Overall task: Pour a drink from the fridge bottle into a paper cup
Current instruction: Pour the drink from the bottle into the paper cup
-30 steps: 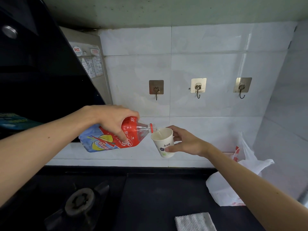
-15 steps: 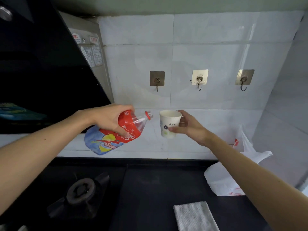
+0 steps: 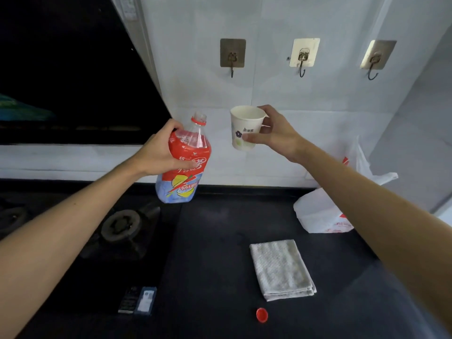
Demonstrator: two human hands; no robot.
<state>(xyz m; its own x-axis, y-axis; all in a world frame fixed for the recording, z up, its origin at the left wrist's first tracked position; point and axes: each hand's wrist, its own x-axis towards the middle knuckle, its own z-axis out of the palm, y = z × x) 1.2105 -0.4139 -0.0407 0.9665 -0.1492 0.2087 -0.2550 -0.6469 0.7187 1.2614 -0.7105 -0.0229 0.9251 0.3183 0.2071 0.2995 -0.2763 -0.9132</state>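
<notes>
My left hand (image 3: 159, 152) grips a plastic bottle (image 3: 186, 165) with a red and blue label, held upright in the air above the black counter, its mouth open and uncapped. My right hand (image 3: 274, 134) holds a white paper cup (image 3: 244, 128) with a small flower print, upright and a short way right of the bottle's neck. Cup and bottle do not touch. What is inside the cup cannot be seen from here. The bottle's red cap (image 3: 262, 315) lies on the counter near the front edge.
A gas burner (image 3: 121, 226) sits on the black counter (image 3: 208, 241) at left, with a range hood (image 3: 73, 69) above it. A folded white cloth (image 3: 281, 269) lies in front, a white plastic bag (image 3: 325, 211) at right. Three wall hooks (image 3: 303, 57) hang behind.
The bottle swung from tilted toward the cup to upright and moved away from it. The cup went from tipped to level. The view dropped toward the counter.
</notes>
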